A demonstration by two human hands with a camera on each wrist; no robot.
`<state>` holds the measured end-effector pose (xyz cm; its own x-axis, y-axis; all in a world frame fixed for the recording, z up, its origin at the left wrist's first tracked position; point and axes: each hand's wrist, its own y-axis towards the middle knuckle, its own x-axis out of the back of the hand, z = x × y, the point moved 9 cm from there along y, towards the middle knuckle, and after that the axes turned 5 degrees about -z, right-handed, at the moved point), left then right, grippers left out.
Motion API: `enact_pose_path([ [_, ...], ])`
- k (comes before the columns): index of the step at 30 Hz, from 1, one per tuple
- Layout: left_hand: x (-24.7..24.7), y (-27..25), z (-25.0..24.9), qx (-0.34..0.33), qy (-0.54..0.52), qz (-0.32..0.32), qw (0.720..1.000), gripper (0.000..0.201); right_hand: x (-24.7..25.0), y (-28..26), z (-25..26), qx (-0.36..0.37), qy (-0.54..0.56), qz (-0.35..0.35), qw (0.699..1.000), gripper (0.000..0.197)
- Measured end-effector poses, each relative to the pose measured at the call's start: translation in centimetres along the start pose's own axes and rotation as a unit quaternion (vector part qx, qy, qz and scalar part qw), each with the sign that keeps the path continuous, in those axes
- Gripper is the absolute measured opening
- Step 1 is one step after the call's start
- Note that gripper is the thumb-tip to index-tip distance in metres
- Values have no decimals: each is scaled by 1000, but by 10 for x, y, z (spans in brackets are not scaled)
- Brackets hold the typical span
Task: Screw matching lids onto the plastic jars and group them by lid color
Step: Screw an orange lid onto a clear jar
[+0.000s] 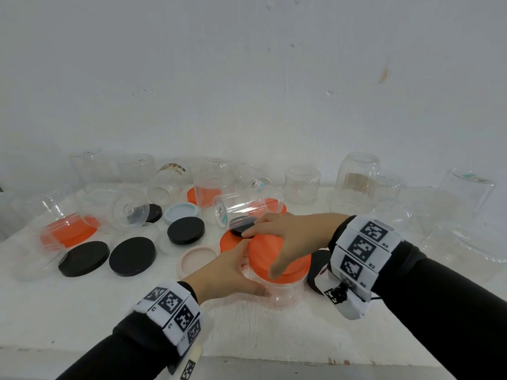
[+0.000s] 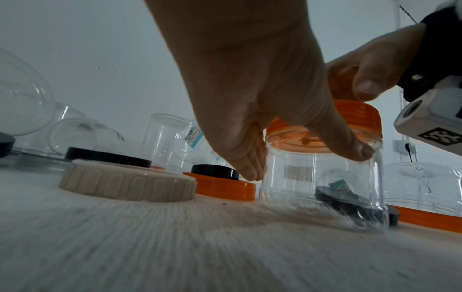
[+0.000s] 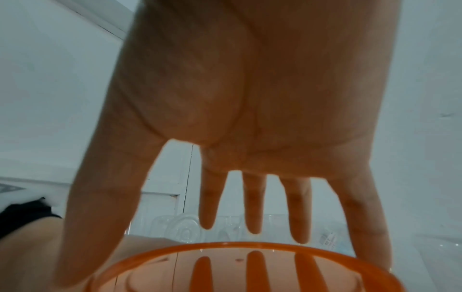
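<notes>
My left hand [image 1: 227, 272] wraps its fingers [image 2: 250, 168] and thumb around the clear round plastic jar [image 2: 322, 177], which stands upright on the white counter [image 1: 82, 311] directly in front of me. My right hand [image 1: 285, 237] spreads over the translucent orange ribbed screw lid [image 1: 279, 259] sitting on that jar's mouth, thumb and fingers [image 3: 207, 207] curved down around its rim, grasping it to turn. In the left wrist view the lid sits slightly tilted on the neck, so I judge cross-threading the main risk: turning before it seats level would jam it. Too light a hold below would let the smooth jar spin with the lid. Just behind lie a pale pink ribbed lid [image 1: 199, 260], a second orange lid [image 1: 231, 241], and several flat black round lids [image 1: 133, 256]. Farther back, many uncapped clear jars [image 1: 301, 185] crowd the wall; a careless elbow could topple them.
</notes>
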<state>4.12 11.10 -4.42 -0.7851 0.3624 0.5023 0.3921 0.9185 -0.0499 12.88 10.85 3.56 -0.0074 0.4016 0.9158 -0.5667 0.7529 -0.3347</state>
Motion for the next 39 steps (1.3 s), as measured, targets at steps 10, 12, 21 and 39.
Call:
enact_pose_path([
  [10, -1, 1, 2, -3, 4, 6, 1000, 85, 5, 0, -6, -49, -70, -55, 995, 82],
  [12, -1, 1, 2, -4, 8, 6, 1000, 88, 5, -1, -7, -48, -52, -46, 996, 86],
  [21, -2, 0, 0, -6, -1, 7, 1000, 91, 0, -5, -12, -28, -7, -15, 999, 85],
  [39, -1, -1, -1, -9, -11, 7, 1000, 100, -6, -3, -20, -78, -50, -27, 995, 102],
])
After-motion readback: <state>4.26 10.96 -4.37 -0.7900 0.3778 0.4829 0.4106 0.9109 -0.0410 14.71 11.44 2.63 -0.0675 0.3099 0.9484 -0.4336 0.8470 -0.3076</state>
